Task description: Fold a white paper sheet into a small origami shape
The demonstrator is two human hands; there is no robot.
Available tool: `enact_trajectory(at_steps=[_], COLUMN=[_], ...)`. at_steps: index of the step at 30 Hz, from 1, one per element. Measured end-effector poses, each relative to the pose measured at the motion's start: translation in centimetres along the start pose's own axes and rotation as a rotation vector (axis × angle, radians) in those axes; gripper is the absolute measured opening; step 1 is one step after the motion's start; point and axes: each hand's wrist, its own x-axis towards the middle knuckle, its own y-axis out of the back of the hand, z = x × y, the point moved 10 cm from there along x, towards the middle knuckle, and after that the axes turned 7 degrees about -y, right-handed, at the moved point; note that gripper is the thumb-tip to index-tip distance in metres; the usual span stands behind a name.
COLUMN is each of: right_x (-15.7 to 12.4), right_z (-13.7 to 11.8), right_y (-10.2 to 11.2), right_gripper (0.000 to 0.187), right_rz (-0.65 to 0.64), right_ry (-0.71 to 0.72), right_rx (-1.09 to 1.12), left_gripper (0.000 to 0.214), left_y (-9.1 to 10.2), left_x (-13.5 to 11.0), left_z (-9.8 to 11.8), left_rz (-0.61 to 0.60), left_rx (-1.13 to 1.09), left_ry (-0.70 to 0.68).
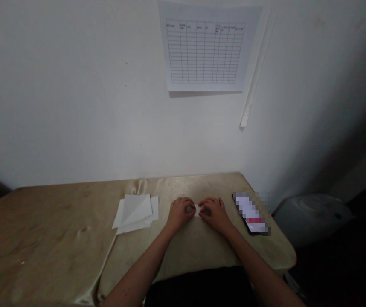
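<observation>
Left fingers [185, 201] and right fingers [209, 201] pinch the paper [198, 210], hiding its ends; the visible part is small, white.

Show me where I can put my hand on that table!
The biggest patch, nearly bare, is left of the paper stack. Another lies between the forearms. It's crowded where the left hand and right hand hold a small white piece, near the phone.

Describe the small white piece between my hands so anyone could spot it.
On the tan table, look between the paper sheets and the phone. There, your left hand and right hand hold the small white piece. Unlike the paper sheets, it's tiny.
</observation>
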Motion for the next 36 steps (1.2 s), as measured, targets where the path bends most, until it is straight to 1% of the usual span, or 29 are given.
enact_trajectory(at_steps=[8,11,17,22,28,36], right_x=[-0.1,-0.2,-0.1,0.1,0.2,0.4], right_z=[-0.1,-0.3,-0.1,0.3,0.3,0.8], right_y=[0.2,0.2,0.2,0.1,-0.1,-0.2], right_gripper=[0.007,0.008,0.014,0.021,0.025,0.028], right_rz=[-0.002,-0.009,-0.020,-0.011,-0.014,0.002], right_ry=[-0.004,0.003,0.032,0.043,0.065,0.050], right_rx=[0.014,0.018,0.060,0.077,0.098,0.089], left_gripper=[0.018,0.017,0.013,0.015,0.014,0.013], left_y=[0.0,0.0,0.2,0.5,0.1,0.5], left_x=[0.1,0.0,-0.2,-0.2,-0.1,-0.5], left_z=[-1.1,-1.2,-0.6,-0.4,0.2,1.1], left_rz=[-0.029,-0.013,0.007,0.017,-0.015,-0.019], left_rx=[-0.034,-0.029,-0.007,0.032,0.093,0.160], left_ry=[0.015,0.019,0.012,0.012,-0.026,-0.021])
